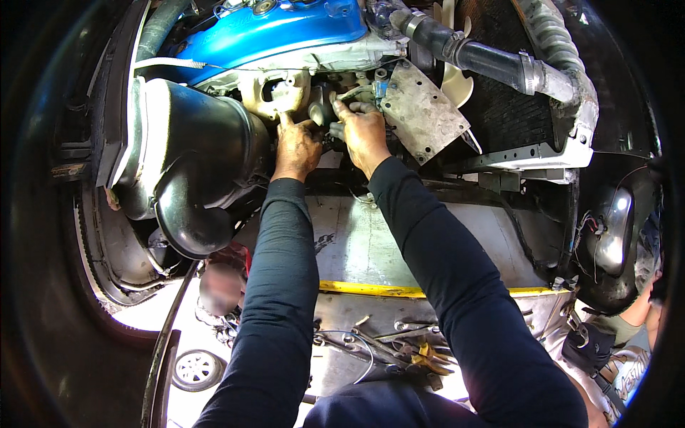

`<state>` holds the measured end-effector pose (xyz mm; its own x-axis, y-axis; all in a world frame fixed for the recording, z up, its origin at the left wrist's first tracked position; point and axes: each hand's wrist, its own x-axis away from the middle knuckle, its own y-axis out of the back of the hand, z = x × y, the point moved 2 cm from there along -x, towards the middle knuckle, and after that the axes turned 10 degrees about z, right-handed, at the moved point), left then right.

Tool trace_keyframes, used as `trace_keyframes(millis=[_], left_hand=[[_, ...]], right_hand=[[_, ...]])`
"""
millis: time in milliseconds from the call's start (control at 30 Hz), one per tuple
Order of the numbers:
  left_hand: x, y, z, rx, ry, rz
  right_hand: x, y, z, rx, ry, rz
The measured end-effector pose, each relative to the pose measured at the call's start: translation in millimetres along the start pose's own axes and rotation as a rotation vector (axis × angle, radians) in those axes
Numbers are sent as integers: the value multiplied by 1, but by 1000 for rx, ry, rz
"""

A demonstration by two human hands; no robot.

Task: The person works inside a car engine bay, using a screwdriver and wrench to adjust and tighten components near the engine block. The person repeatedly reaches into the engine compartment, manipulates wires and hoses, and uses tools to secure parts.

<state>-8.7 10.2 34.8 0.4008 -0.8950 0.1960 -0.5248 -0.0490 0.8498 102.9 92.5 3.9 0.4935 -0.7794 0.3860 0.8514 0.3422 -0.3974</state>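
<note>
Both my hands reach into the engine bay, below the blue valve cover (275, 30). My left hand (296, 148) is partly closed, its index finger up against the pale cast manifold (278, 94) and its other fingers curled; whatever they grip is hidden. Close on its right, my right hand (364, 135) has its fingers bent around something small that I cannot make out. A dark rounded part (320, 105) sits between and just above the hands. Beside my right hand is a flat metal plate with holes (427, 110), set at a slant.
A large black air-cleaner housing (193, 135) stands left. A black hose (492, 63) and fan blades (457, 85) are at upper right. Under my arms, a fender with a yellow edge strip (378, 289) carries wrenches (399, 332). People are at lower left and right; a wheel (197, 369) lies below.
</note>
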Motion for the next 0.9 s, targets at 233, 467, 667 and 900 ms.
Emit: trace_keyframes(millis=[233,467,667,900], left_hand=[[2,3,-11,176,-42,26],[1,1,-11,208,84,-97],[5,1,-3,40,71,-71],[3,-1,1,90,-129,7]], right_hand=[[-21,7,-24,930,255,73],[8,8,-13,803,-225,216],[13,3,14,276,-269,163],[-7,18,-12,109,-88,98]])
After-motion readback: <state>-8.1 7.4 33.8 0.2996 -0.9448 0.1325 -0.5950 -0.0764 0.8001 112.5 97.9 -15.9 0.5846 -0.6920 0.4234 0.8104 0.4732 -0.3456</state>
